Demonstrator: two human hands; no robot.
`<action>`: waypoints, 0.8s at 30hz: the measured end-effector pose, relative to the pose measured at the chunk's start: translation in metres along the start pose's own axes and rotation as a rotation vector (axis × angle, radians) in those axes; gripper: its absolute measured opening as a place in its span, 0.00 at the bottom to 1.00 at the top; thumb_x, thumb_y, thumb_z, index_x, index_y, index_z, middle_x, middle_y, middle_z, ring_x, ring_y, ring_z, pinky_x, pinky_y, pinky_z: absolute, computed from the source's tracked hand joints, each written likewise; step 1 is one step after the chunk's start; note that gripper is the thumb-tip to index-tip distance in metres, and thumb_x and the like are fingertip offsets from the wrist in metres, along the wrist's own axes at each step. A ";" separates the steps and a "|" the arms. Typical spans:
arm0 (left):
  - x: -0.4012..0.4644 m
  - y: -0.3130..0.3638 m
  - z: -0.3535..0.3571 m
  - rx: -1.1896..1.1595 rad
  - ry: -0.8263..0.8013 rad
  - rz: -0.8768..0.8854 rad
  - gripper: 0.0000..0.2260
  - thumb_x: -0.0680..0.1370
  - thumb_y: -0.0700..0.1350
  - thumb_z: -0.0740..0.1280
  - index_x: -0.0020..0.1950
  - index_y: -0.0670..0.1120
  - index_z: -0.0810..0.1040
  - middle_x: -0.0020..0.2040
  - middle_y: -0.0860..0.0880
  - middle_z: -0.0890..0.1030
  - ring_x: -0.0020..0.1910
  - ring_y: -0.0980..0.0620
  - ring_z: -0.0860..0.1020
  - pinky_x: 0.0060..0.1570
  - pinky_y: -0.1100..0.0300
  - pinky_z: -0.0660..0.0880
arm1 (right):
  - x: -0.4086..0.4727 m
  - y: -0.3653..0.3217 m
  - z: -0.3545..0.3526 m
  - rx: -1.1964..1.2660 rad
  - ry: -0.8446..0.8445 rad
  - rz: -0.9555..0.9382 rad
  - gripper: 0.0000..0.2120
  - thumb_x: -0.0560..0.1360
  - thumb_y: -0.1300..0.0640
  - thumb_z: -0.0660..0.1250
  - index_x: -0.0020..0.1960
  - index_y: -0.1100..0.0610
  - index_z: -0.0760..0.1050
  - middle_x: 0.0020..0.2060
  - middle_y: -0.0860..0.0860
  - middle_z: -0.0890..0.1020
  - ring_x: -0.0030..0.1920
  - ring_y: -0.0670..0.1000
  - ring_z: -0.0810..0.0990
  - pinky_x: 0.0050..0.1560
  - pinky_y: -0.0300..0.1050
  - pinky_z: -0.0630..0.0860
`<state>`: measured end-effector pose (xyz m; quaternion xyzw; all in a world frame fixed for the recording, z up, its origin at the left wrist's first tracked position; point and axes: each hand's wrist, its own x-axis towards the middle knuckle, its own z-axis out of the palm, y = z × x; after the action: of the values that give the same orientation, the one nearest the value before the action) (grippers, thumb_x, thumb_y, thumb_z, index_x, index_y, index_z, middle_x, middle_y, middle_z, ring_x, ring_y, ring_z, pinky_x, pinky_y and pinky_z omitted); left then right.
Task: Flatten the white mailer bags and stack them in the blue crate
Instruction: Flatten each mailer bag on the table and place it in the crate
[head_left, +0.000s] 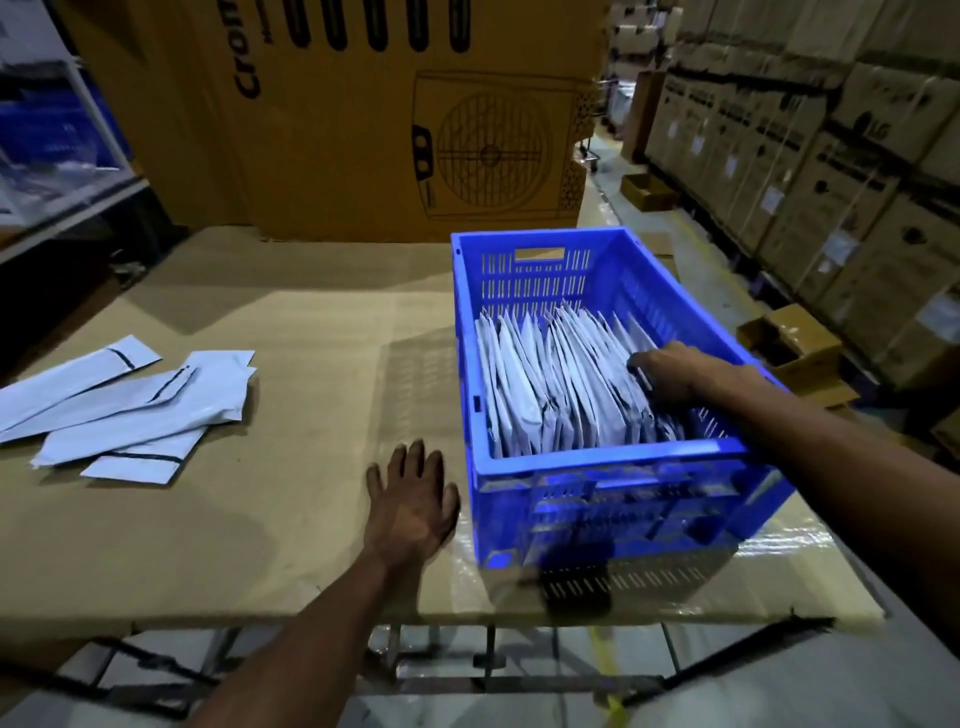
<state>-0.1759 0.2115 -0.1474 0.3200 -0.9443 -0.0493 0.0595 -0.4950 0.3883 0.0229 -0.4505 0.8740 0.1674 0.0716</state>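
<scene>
Item, white mailer bags in crate (561, 379): I see a packed row standing on edge inside the blue crate (597, 462), filling its near half, their top edges pointing up and fanned slightly leftward; the far part of the crate floor shows open room.

Item, loose mailer bags (124, 405): several lie flat and overlapping on the left of the surface (291, 395), long axes running from near-left to far-right, well apart from the crate.

Item, blue crate: it sits on the right side of the surface, long axis running away from me, its right wall near the surface's right edge.

Item, my right hand (685, 371): it reaches over the right rim, fingers extended onto the rightmost bags, pressing them.

Item, my left hand (413, 499): flat, fingers spread wide, palm down on bare cardboard just beside the crate's near-left corner, holding nothing.

Item, surroundings: a large printed carton (363, 119) stands behind the surface; stacked cartons (810, 145) line the aisle on the right.
</scene>
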 end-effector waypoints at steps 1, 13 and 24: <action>0.000 -0.001 0.000 -0.001 -0.008 0.001 0.31 0.78 0.61 0.46 0.76 0.48 0.66 0.79 0.43 0.63 0.77 0.39 0.60 0.70 0.34 0.57 | 0.004 0.000 0.001 -0.003 -0.003 -0.013 0.20 0.72 0.57 0.67 0.63 0.52 0.72 0.57 0.59 0.79 0.56 0.62 0.78 0.50 0.50 0.77; 0.001 -0.002 0.000 -0.005 0.022 0.006 0.24 0.79 0.60 0.55 0.71 0.49 0.70 0.76 0.44 0.66 0.75 0.40 0.64 0.68 0.35 0.60 | -0.004 -0.017 -0.007 0.019 0.052 0.055 0.16 0.72 0.54 0.66 0.59 0.53 0.72 0.56 0.59 0.77 0.55 0.64 0.79 0.45 0.51 0.74; -0.020 -0.036 -0.004 -0.083 0.108 0.005 0.27 0.76 0.57 0.56 0.72 0.47 0.73 0.76 0.42 0.69 0.74 0.39 0.67 0.68 0.39 0.68 | -0.012 -0.146 -0.078 0.385 0.681 -0.320 0.19 0.81 0.48 0.59 0.68 0.56 0.72 0.62 0.58 0.80 0.60 0.62 0.78 0.54 0.55 0.74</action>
<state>-0.1376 0.1951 -0.1500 0.3172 -0.9376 -0.0710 0.1237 -0.3675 0.2914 0.0660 -0.5886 0.7820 -0.1707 -0.1136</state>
